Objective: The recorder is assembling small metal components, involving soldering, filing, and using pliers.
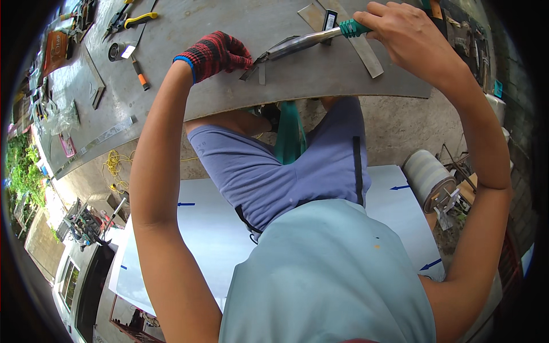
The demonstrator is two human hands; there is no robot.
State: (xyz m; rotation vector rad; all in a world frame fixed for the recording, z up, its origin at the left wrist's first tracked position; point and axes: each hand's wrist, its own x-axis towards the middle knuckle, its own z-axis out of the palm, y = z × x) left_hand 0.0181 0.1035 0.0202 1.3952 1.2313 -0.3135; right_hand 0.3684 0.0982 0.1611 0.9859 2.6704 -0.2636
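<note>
My right hand (400, 34) is bare and closed around the green ribbed grip of a long silver tool that looks like tin snips (303, 43). The tool slants down to the left, its jaw end close to the fingers of my left hand (217, 56). That hand wears a red and black knitted glove with a blue cuff. Its fingers are bent together at a small thin strip of sheet metal (249, 74) by the jaws. Another short grey strip (262, 74) shows just below the jaws. The exact contact between jaws and metal is too small to tell.
On the grey metal table (171, 108) lie yellow-handled pliers (140, 20), an orange-handled screwdriver (140, 77), a small roll (116, 52), an angled metal piece (95, 80) and a metal ruler (108, 132). Flat metal strips (366, 57) lie near my right hand. The table's edge runs before my knees.
</note>
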